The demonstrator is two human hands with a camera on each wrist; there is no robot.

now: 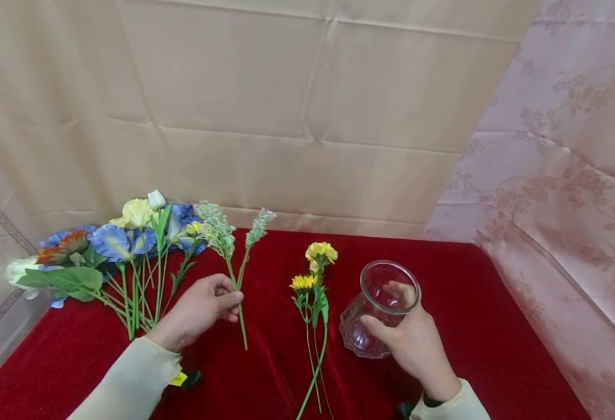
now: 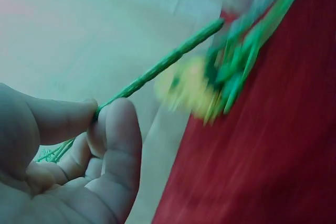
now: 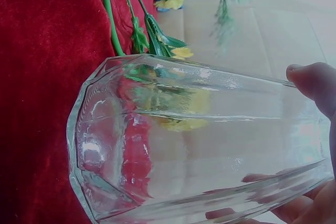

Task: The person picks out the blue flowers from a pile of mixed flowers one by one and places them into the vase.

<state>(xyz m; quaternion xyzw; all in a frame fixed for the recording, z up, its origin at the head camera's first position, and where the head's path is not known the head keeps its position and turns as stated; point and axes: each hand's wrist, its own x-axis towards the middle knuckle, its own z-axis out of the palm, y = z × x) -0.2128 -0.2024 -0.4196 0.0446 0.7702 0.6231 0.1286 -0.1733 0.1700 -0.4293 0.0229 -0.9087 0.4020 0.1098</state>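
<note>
My left hand (image 1: pixel 204 306) pinches the thin green stem of a pale green filler-flower sprig (image 1: pixel 218 233) between thumb and fingers. The sprig stands upright with its branches fanned at the top, while the bare stem end (image 2: pixel 173 59) pokes out past the fingertips in the left wrist view. On the other side, my right hand (image 1: pixel 414 338) grips a clear glass vase (image 1: pixel 362 324) round its neck, thumb on the near side and fingers behind. The vase leans a little, mouth toward me. Between the hands lie several yellow flowers (image 1: pixel 320 254) with long crossing stems.
A heap of artificial flowers, with blue blooms (image 1: pixel 113 242), a white tulip (image 1: pixel 156 199) and an orange flower (image 1: pixel 66 248), lies at the left. Red velvet cloth (image 1: pixel 475 303) covers the table. A beige curtain (image 1: pixel 307 116) hangs behind, and a pink floral curtain (image 1: pixel 575 175) at the right.
</note>
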